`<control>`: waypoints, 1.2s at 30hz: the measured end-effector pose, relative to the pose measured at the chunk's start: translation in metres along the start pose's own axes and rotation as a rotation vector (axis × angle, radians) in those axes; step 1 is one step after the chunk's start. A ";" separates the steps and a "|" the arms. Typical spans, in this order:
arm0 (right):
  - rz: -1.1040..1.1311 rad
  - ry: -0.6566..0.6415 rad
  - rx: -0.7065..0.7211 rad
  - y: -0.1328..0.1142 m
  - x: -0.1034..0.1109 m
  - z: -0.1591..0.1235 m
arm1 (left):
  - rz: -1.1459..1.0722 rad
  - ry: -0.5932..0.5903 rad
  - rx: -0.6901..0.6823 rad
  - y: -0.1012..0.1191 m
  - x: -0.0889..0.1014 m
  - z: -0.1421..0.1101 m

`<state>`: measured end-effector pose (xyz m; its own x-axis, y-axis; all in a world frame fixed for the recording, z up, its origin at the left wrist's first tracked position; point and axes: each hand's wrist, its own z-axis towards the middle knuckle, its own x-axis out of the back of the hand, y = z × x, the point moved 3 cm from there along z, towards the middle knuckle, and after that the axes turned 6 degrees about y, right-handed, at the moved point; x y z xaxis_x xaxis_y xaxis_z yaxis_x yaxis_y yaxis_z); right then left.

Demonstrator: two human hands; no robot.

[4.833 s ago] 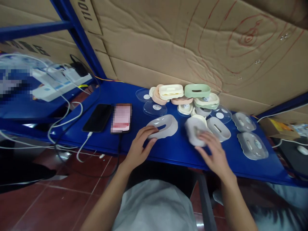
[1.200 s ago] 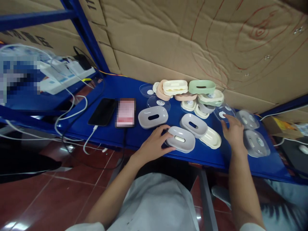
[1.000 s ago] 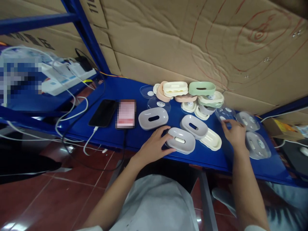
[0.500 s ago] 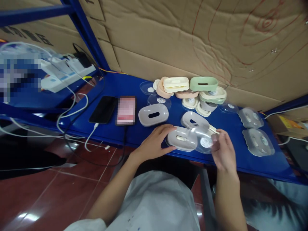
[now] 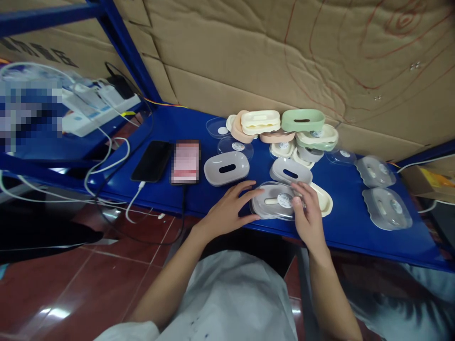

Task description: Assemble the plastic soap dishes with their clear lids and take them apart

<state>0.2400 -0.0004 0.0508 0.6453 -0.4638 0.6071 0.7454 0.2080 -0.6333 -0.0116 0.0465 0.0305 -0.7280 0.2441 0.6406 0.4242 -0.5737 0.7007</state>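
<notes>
A grey oval soap dish [image 5: 261, 208] lies at the front edge of the table, with a clear plastic lid [image 5: 284, 200] over it that bears a round white label. My left hand [image 5: 231, 207] holds the left end of the dish between thumb and fingers. At the right end, my right hand [image 5: 310, 213] has its thumb and fingers on the lid. Just behind is a grey slotted tray [image 5: 284, 170]. Partly hidden by my right hand is a cream oval piece [image 5: 324, 201]. Whether the lid sits fully down I cannot tell.
Another grey slotted tray [image 5: 226, 169] lies to the left, near two phones [image 5: 152, 161]. Cream, peach and green dish parts [image 5: 303, 119] are piled at the back, with loose clear lids [image 5: 234, 148] beside them. Two lidded grey dishes [image 5: 387, 208] stand at the right.
My right hand has moved left with the clear lid, which now lies over the grey soap dish instead of tilted at its right. My left hand stays at the dish.
</notes>
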 end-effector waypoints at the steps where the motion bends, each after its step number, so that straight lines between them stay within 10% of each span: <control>1: -0.013 -0.013 0.019 0.000 -0.001 -0.001 | 0.001 -0.001 -0.004 0.001 0.001 0.000; 9: -0.086 -0.381 0.260 0.000 -0.007 -0.009 | -0.052 0.062 -0.017 0.000 0.000 0.001; 36: -0.140 -0.403 0.478 0.000 -0.006 -0.001 | -0.228 0.040 0.025 -0.009 0.004 0.003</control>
<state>0.2357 0.0020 0.0469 0.4796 -0.1732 0.8602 0.7592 0.5735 -0.3078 -0.0170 0.0552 0.0276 -0.8272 0.3332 0.4525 0.2596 -0.4875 0.8336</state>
